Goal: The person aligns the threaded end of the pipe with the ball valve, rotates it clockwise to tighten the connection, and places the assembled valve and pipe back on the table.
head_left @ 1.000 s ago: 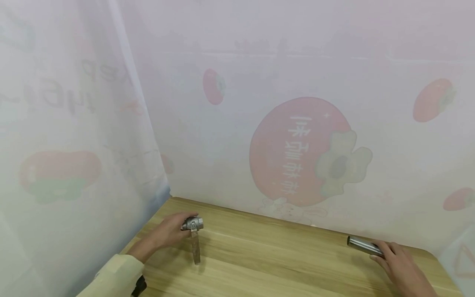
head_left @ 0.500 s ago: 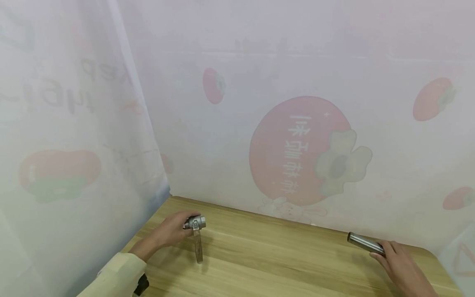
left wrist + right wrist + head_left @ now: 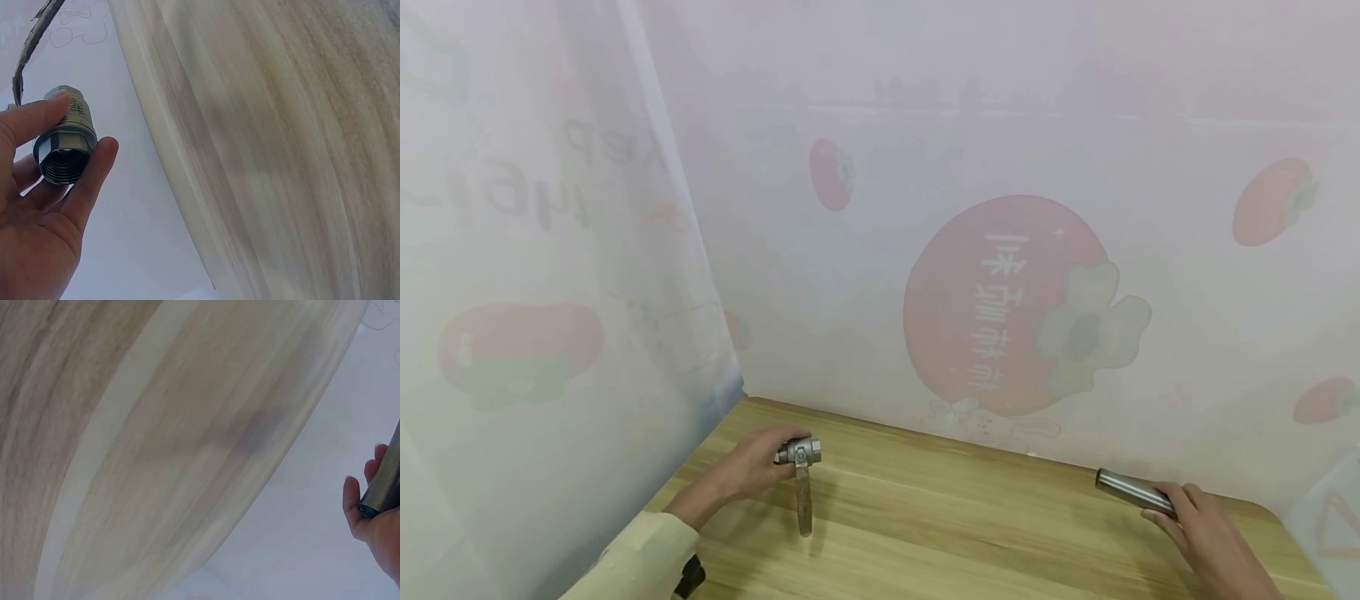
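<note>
My left hand [image 3: 758,463] grips a metal ball valve [image 3: 805,452] by one end, on the left side of the head view. The valve's long, worn lever handle [image 3: 804,504] points toward me. In the left wrist view the threaded opening of the valve [image 3: 65,140] faces the camera, with thumb and fingers around the body. Far to the right, my right hand [image 3: 1210,533] holds a shiny metal tube [image 3: 1133,491] near one end; its free end points left. The right wrist view shows only part of the tube [image 3: 382,481], cut off by the frame edge.
Beneath both hands lies a wood-grain table [image 3: 955,517]. White curtains [image 3: 865,292] printed with red fruit hang along its back and left sides. A black object [image 3: 689,577] sits by the left sleeve.
My left hand has moved slightly right with the valve. The tube in my right hand has shifted a little to the left.
</note>
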`<state>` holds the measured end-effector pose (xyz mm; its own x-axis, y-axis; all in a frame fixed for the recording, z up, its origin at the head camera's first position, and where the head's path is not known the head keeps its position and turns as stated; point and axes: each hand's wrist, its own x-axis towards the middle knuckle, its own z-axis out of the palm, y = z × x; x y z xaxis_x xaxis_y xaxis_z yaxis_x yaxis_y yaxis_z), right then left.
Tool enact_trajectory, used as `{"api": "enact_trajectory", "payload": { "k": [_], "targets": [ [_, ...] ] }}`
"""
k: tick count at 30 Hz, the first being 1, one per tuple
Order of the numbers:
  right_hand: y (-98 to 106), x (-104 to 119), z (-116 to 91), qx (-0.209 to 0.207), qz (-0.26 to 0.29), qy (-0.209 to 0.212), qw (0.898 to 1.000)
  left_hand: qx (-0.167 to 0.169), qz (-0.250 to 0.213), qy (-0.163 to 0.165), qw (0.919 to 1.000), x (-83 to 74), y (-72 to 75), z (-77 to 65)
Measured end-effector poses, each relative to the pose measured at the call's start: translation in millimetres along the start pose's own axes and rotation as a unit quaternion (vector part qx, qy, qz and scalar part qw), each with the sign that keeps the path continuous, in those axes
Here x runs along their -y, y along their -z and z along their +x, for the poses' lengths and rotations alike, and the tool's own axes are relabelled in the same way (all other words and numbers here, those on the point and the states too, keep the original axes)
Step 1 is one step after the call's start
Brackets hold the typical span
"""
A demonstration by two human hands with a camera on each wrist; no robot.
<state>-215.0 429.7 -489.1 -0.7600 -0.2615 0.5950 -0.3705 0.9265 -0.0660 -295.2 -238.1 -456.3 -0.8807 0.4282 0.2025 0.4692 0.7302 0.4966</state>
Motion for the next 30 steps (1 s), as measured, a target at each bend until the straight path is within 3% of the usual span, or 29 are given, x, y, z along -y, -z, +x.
{"api": "enact_trajectory", "payload": {
  "k": [17, 30],
  "targets": [
    [-1.7, 3.8, -0.2, -0.023, 0.006, 0.018, 1.000, 0.004, 0.004, -0.002, 1.0000, -4.9, 0.4, -0.3],
    [4.7, 14.1, 4.1, 0.004, 0.025, -0.006, 1.000, 0.002, -0.001, -0.009, 1.0000, -7.9, 3.0, -0.9]
  ]
}}
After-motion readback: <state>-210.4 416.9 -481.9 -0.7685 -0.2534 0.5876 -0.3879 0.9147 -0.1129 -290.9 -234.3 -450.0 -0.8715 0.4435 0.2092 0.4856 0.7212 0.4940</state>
